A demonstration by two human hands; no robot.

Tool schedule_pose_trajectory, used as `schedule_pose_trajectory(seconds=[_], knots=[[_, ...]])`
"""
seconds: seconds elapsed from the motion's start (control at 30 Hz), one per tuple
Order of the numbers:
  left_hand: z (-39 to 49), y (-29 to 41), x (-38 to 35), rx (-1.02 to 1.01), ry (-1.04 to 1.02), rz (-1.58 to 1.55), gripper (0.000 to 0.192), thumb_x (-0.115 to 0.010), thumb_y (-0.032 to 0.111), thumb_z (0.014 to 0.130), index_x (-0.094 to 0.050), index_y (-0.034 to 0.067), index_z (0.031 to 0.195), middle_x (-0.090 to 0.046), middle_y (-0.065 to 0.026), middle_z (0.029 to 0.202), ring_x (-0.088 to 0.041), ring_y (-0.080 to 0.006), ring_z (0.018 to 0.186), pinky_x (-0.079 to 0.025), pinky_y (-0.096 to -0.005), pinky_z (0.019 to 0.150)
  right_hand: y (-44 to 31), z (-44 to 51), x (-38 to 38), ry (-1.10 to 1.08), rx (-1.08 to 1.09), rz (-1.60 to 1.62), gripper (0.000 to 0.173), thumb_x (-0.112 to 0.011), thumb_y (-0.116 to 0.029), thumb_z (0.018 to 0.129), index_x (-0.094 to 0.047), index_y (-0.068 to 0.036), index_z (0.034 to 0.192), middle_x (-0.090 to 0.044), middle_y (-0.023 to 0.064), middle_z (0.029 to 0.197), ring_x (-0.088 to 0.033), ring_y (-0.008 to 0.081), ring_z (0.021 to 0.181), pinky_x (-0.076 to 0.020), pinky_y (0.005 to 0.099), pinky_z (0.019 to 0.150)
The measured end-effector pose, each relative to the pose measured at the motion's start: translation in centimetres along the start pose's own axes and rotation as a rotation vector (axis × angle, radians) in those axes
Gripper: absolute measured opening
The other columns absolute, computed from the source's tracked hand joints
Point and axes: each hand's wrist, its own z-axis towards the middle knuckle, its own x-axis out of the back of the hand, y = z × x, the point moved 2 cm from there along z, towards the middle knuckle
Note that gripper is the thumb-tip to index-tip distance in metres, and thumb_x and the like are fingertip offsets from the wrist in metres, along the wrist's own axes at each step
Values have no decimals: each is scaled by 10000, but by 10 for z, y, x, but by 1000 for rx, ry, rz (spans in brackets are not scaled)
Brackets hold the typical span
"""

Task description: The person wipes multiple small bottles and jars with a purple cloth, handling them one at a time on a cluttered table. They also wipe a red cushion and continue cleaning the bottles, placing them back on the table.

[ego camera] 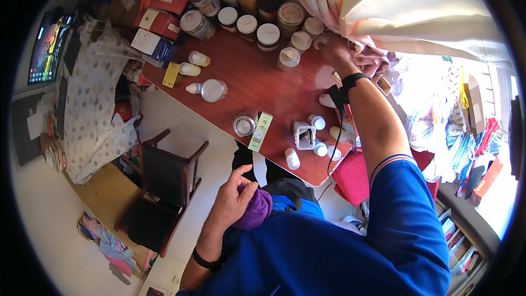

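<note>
Close to my body, my left hand (pixel 234 199) has its fingers around a bunched purple cloth (pixel 255 209). My right hand (pixel 336 49) reaches to the table's far right side, beside the curtain. A pale object (pixel 320 41) shows at its fingertips; whether they grip it is hard to tell. Just left of that hand stand lidded jars, among them one pale-topped jar (pixel 301 41) and another (pixel 289 57) nearer to me. A crumpled pink cloth (pixel 370 59) lies behind my right wrist.
The reddish wooden table (pixel 263 86) carries white-lidded jars (pixel 268 37) at the back, a clear jar (pixel 245 124), a green-and-white box (pixel 260 131), a square container (pixel 305 136) and small white bottles (pixel 292 158). A black cable (pixel 335 148) crosses the right side. A chair (pixel 164 176) stands left.
</note>
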Motion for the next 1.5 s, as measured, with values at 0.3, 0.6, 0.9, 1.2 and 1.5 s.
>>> schedule_pose_trajectory(seconds=[0.3,0.6,0.9,1.2,1.5], knots=[[15,14,8,-57,-93,56,469,-663,187,1077,-545,14,1496,-713,-76,963,-673,-159,907,-545,-326,890,-20,-27,76,-40,188,-202,598,-776,-404,847,-698,-65,1332,-720,232,1292,-684,377,1220,-528,469,1051],[24,9,20,-198,-244,63,473,-694,276,1070,-573,12,1443,-755,-130,959,-726,-217,907,-570,-377,863,-16,-186,203,-37,-121,223,469,-783,-355,918,-754,-51,1275,-788,227,1086,-777,349,1022,-612,421,907],[10,-12,58,-200,-232,143,465,-693,296,1074,-594,6,1423,-749,-109,953,-714,-192,909,-568,-365,878,-35,-398,123,-238,-451,184,536,-807,-238,927,-636,0,1377,-782,201,1039,-774,336,1000,-611,430,902],[7,-24,74,-138,-250,111,458,-690,291,1076,-599,12,1428,-731,-98,965,-691,-183,921,-558,-354,910,15,-438,10,3,-515,94,678,-820,-317,897,-544,3,1428,-680,312,1239,-672,462,1182,-568,522,996],[4,-31,85,-147,-240,176,463,-688,295,1079,-597,15,1436,-728,-95,963,-691,-178,920,-558,-350,906,26,-440,-19,144,-573,222,546,-806,-266,904,-607,-43,1360,-731,268,1186,-718,447,1103,-585,511,946]])
